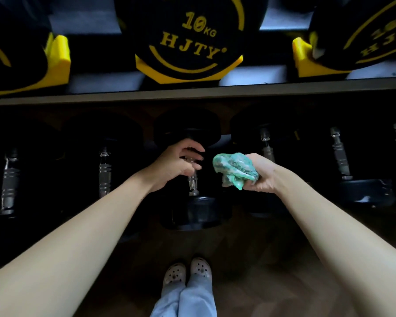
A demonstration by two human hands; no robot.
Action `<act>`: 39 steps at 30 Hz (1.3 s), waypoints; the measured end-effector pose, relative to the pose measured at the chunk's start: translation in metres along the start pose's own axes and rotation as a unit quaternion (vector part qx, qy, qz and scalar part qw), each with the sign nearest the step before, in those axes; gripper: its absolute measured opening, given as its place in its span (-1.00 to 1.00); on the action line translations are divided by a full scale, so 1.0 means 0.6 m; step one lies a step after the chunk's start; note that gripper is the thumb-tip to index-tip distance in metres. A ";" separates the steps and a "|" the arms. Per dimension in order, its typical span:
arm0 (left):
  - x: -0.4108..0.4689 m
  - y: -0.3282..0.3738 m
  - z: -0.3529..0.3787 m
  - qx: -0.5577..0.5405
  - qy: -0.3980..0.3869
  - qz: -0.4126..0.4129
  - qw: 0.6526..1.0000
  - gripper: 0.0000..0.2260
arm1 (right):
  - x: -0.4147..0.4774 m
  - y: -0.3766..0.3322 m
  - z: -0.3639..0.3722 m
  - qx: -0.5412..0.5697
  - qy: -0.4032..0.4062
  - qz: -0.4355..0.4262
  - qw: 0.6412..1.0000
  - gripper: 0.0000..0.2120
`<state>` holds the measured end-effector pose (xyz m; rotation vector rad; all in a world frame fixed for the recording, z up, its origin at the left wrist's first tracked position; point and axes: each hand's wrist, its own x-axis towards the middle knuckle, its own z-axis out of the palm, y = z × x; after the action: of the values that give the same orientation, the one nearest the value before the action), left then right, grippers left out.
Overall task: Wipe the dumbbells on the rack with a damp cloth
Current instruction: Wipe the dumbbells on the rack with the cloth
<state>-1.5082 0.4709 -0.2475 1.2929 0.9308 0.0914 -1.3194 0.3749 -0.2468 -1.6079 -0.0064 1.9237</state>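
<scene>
head: l hand point(172, 164) grips dumbbell point(193, 186) handle, cloth point(234, 169) in r hand point(262, 173).

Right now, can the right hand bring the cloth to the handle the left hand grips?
Probably yes: the right hand, gripping the cloth, is beside the handle with nothing between, though the left hand covers its upper part.

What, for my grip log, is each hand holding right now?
Left hand: closed around the dumbbell handle.
Right hand: closed on the green cloth.
</scene>
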 end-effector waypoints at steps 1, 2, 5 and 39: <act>-0.003 0.002 0.002 0.021 -0.010 0.016 1.000 -0.60 | 0.000 0.004 -0.003 0.022 -0.010 0.003 1.000 -0.68; -0.004 0.005 0.006 0.035 -0.013 0.026 0.999 -0.62 | 0.000 0.008 -0.006 0.043 -0.020 0.004 0.999 -0.67; 0.002 0.015 0.024 0.069 0.033 0.040 0.996 -0.78 | 0.005 0.020 -0.012 0.086 -0.039 -0.022 0.995 -0.77; 0.119 -0.094 -0.041 0.323 0.179 0.010 0.929 -0.70 | 0.195 0.013 0.055 -0.667 0.199 -0.371 0.615 -0.58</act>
<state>-1.5015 0.5103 -0.3326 1.9393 1.3255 0.0364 -1.3597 0.4344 -0.3452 -2.2053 -1.9755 0.6368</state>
